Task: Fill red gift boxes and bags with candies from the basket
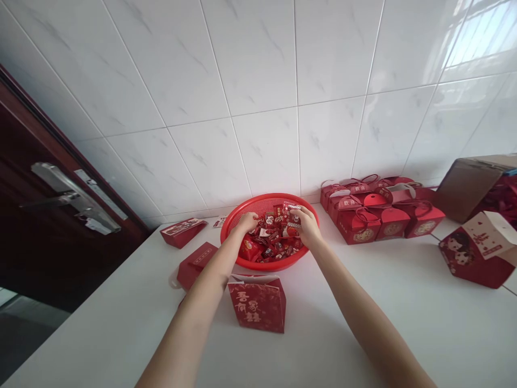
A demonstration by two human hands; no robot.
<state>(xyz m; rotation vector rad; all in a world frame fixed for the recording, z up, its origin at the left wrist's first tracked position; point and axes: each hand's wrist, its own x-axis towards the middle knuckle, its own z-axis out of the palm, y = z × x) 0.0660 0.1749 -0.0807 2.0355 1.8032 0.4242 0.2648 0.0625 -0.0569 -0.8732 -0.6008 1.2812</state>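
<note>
A red plastic basket (278, 265) holds a pile of small red-wrapped packets (274, 234). My left hand (247, 222) is over the basket's left part, its fingers pinched together at the packets; what they hold, if anything, is too small to name. At the basket's right side, my right hand (306, 225) grips a red packet (290, 212) between thumb and fingers. Just in front of the basket, between my forearms, stands a red box (258, 307) with pale lettering and its top open.
Several closed red gift boxes (375, 213) stand by the wall at right. Farther right are a larger red box (476, 250) and a brown carton (464, 186). Two red boxes, one behind my left forearm (196, 264) and one farther back (181, 233), lie on the white table (323, 334).
</note>
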